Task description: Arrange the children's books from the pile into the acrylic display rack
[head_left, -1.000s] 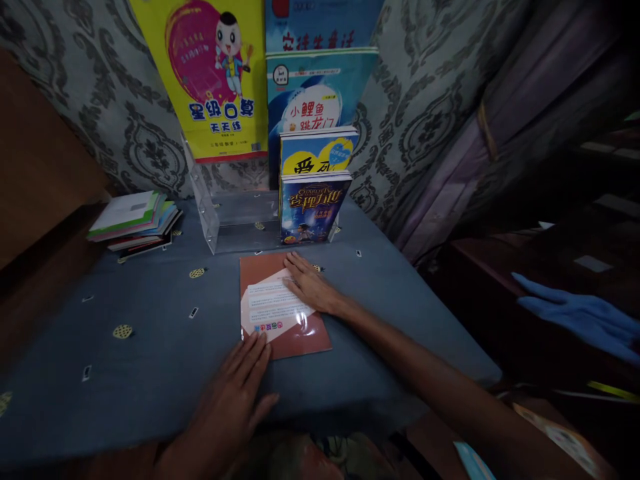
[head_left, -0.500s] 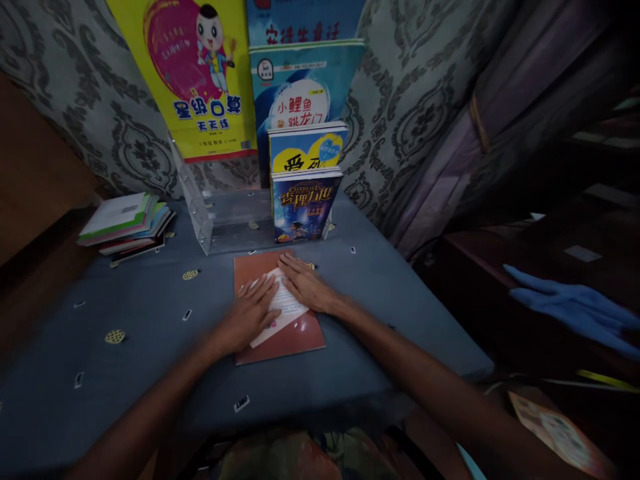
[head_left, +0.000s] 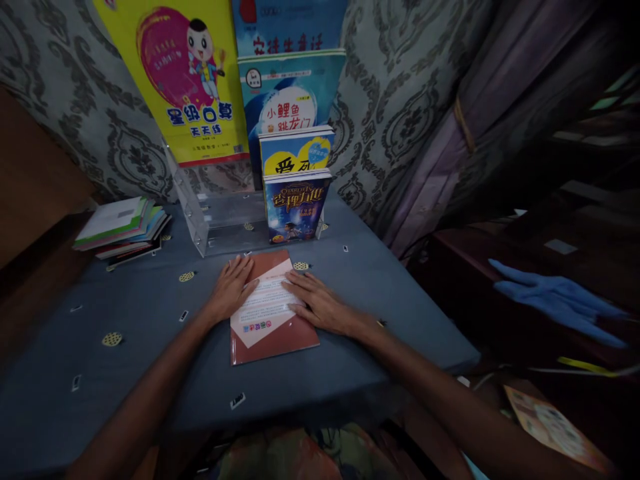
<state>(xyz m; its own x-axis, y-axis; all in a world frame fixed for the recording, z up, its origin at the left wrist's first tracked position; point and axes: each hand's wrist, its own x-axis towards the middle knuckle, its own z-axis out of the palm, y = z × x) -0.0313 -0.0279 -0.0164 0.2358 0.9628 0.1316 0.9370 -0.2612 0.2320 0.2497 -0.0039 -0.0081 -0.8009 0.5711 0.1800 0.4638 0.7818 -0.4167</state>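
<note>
A thin book [head_left: 280,340] with a brownish-red cover and a pale printed panel lies flat on the cloth-covered table. My left hand [head_left: 233,288] rests on its upper left edge, open, fingers stretched toward the far side. Across the right part of the panel lies my right hand [head_left: 320,303], open and palm down, with its fingers pointing left. Neither hand is wrapped around anything. Between them most of the panel's printed text shows.
Behind the book stands a clear acrylic rack [head_left: 200,227] holding a yellow workbook [head_left: 200,143] and several blue-toned books [head_left: 295,213]. A stack of books [head_left: 115,230] lies at the left. Off the table's right side are a blue glove [head_left: 555,293] and a dark box [head_left: 465,267].
My hands have moved apart: the left slid toward the upper left edge, the right came nearer along the right side. More of the panel's print now shows. The view shifted slightly.
</note>
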